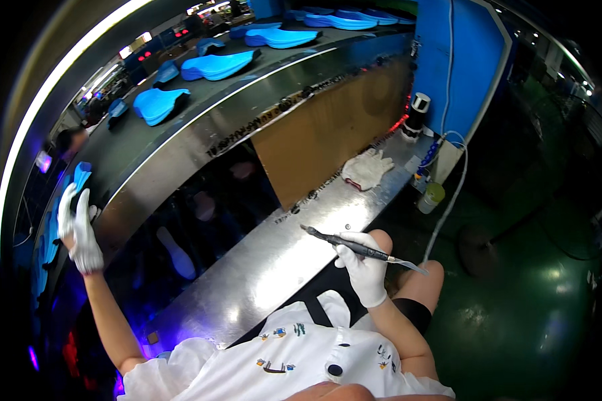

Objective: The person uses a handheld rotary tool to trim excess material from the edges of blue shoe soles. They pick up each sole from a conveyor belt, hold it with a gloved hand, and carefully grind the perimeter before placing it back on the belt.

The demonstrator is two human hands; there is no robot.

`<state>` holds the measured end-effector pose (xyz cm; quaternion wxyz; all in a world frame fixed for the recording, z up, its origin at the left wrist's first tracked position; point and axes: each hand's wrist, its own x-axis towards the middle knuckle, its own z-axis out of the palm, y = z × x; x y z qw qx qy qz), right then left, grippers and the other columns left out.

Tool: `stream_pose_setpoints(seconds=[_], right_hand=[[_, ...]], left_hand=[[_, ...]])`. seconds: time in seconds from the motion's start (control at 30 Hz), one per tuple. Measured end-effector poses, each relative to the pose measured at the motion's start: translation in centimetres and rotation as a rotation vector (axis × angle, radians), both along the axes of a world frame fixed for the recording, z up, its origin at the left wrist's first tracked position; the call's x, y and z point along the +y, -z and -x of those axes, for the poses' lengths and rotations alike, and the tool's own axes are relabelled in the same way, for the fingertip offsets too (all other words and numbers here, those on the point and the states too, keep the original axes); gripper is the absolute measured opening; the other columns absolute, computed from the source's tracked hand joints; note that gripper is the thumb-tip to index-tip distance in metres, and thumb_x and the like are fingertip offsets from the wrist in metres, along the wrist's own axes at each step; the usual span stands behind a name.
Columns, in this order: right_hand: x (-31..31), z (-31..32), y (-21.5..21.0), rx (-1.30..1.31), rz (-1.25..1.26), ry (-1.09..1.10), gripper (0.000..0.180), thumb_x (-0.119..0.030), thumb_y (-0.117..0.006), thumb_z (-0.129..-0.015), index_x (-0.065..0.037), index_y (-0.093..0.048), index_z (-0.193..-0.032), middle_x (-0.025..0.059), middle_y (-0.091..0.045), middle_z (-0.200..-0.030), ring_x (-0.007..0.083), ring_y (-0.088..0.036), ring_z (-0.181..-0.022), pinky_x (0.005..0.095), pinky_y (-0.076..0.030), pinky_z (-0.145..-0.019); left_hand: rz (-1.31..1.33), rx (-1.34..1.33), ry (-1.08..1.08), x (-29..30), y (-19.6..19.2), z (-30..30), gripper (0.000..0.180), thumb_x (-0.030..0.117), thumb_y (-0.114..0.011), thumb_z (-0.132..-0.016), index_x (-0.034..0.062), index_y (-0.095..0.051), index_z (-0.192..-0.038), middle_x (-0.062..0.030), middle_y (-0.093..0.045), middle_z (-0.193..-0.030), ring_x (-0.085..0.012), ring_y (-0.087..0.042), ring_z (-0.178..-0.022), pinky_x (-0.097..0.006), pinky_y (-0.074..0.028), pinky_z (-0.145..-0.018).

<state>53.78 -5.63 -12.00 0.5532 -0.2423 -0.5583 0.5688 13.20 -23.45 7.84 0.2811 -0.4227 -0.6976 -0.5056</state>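
My left hand (81, 234), in a white glove, reaches up at the far left beside the conveyor belt. Its fingers are stretched out, and a blue insole-like piece (81, 175) lies just beyond the fingertips. I cannot make out any contact between them. A black pen-shaped tool (348, 244) is gripped in my white-gloved right hand (364, 264) above my lap. The narrow tip points left over the metal ledge, and a clear flat or tube-like tail sticks out behind. More blue insole-like pieces with dark ends (217, 65) lie in rows on the belt (140, 137).
A metal ledge (247, 287) runs in front of me, with a spare white glove (366, 168) on it. Brown cardboard (334, 127) covers part of the conveyor's side. Beyond stand a black silver-topped container (417, 115), a yellowish cup (431, 196) and a pale hose (441, 224).
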Motion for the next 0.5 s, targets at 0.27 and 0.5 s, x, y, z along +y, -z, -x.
stream_pose_setpoints(seconds=[0.27, 0.5], right_hand=[[1.7, -3.8, 2.8, -0.136, 0.105, 0.301, 0.019, 0.000, -0.070, -0.085, 0.001, -0.063, -0.103, 0.0060, -0.068, -0.085, 0.0062, -0.059, -0.061, 0.0180, -0.047, -0.054], [4.1, -3.6, 5.1, -0.189, 0.231, 0.356, 0.015, -0.009, -0.070, -0.086, 0.000, -0.065, -0.097, -0.0002, -0.061, -0.075, 0.0045, -0.051, -0.057, 0.0201, -0.042, -0.052]], left_hand=[[-0.006, 0.431, 0.649, 6.3, 17.0, -17.4, 0.012, 0.007, -0.069, -0.078, 0.0022, -0.067, -0.089, -0.0184, -0.067, -0.099, -0.0354, -0.064, -0.095, -0.047, -0.051, -0.085], [0.556, -0.260, 0.888, 12.3, 30.9, -23.1, 0.032, 0.008, -0.083, -0.065, 0.0095, -0.067, -0.094, -0.0241, -0.045, -0.137, -0.0377, -0.049, -0.124, -0.046, -0.040, -0.104]])
